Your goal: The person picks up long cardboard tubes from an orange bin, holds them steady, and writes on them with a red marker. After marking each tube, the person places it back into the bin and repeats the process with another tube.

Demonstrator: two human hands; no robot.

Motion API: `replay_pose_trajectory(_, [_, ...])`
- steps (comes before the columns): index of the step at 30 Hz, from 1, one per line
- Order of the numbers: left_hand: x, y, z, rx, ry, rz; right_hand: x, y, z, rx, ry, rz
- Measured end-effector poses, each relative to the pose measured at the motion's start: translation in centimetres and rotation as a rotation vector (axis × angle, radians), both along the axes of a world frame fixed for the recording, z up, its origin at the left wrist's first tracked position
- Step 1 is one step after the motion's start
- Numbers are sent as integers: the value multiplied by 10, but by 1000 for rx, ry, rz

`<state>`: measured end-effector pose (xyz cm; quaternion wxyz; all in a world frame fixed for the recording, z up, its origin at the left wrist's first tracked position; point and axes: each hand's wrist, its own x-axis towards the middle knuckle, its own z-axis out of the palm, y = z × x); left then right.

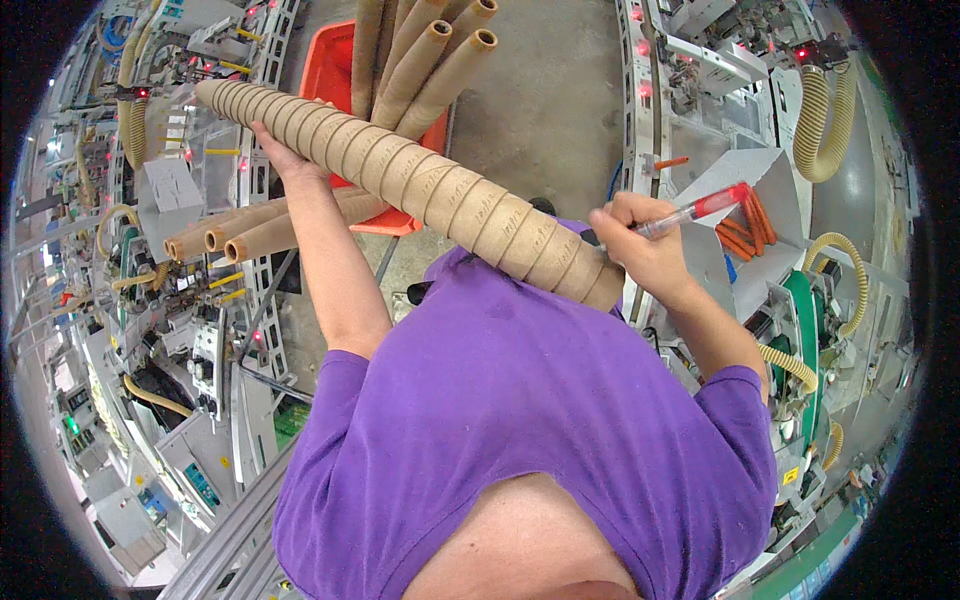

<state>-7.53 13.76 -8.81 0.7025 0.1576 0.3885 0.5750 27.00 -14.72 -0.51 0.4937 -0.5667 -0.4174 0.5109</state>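
A long stack of nested brown paper cones (430, 190) slants across my front, its narrow end far left and its wide end against my body at the right. Small handwritten marks run along its bands. My left hand (287, 158) grips the stack from its near side, close to the narrow end; some fingers are hidden behind it. In my right hand (640, 240) is a marker pen (690, 212) with a clear barrel and a red cap on its rear end. That hand is at the wide end of the stack; its fingers hide the pen's tip.
Beyond the stack, an orange-red crate (328, 70) holds several brown tubes (440, 85). More tubes (250, 232) stick out to the left. Machine rows flank the aisle floor (550, 110). A grey bin (790, 225) with orange-brown tubes (757, 222) stands at the right.
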Motion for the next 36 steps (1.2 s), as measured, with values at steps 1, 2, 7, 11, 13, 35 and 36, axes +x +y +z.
replay_pose_trajectory(1, [0,0,0,1,15,5,1,-4,2,25,-32,60])
replay_pose_trajectory(2, [-1,1,-1,-9,15,15,2,-6,3,66,-53,121])
replay_pose_trajectory(7, [1,3,-3,11,27,-7,1,-9,2,162,-116,177])
replay_pose_trajectory(11, [1,3,-3,26,16,-49,2,-9,2,173,-88,200])
replay_pose_trajectory(13, [1,3,-3,19,4,-44,1,-10,2,141,-99,145])
replay_pose_trajectory(35, [-4,7,-10,25,77,2,7,-6,-1,78,-104,111])
replay_pose_trajectory(36, [-4,7,-10,4,50,3,9,-6,-1,57,-81,133])
